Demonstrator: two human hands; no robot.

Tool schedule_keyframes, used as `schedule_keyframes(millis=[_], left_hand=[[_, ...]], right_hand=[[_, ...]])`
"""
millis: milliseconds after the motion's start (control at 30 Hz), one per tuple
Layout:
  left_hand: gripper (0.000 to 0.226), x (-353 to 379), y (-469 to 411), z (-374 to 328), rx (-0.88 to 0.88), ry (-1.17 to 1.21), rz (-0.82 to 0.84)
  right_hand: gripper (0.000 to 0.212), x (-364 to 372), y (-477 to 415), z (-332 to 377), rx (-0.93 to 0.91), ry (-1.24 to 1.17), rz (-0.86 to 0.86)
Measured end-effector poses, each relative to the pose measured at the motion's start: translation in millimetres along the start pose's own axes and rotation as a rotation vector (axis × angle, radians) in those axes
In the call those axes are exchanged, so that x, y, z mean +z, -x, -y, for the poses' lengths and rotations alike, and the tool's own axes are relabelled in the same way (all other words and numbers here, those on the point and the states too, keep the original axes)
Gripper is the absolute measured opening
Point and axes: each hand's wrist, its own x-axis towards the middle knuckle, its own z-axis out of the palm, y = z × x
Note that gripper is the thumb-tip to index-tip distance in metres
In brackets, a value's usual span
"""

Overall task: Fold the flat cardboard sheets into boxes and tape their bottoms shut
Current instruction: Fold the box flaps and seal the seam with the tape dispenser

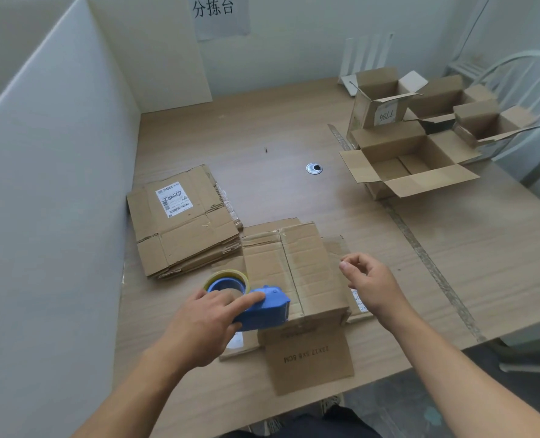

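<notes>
Slippage of the brown cardboard box (303, 273) is risked: the blue plastic tape dispenser (264, 308) is gripped by the left hand (205, 324), the right hand (369, 279) slack and empty.

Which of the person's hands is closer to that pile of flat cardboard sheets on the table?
Left. The left hand, gripping the blue tape dispenser, sits just in front of the pile. The right hand hovers on the other side of the folded box, farther away.

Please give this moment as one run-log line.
step: taping box bottom | left hand: grips blue tape dispenser on box | right hand: holds nothing, beside box
</notes>
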Motion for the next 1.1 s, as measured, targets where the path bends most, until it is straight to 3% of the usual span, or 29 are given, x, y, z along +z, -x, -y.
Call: schedule_keyframes(millis=[133,333,633,1100], left_hand=[[0.076,11.8,-11.4,-9.3,0.016,-0.003,-0.102],[0.084,24.6,-29.2,-29.1,-0.039,-0.009,-0.105],[0.043,24.8,-26.7,-27.8,-0.158,0.086,0.003],[0.049,11.5,-30.0,-24.9,-0.207,0.106,0.062]], right_hand=[[0.011,-1.2,-1.1,-4.0,0.008,-0.014,-0.07],[0.013,-4.6,1.2,-5.9,0.022,-0.016,-0.115],[0.018,-3.2,1.2,-8.1,0.037,-0.001,-0.095],[0.016,-9.0,-2.8,-13.5,0.081,0.098,-0.044]])
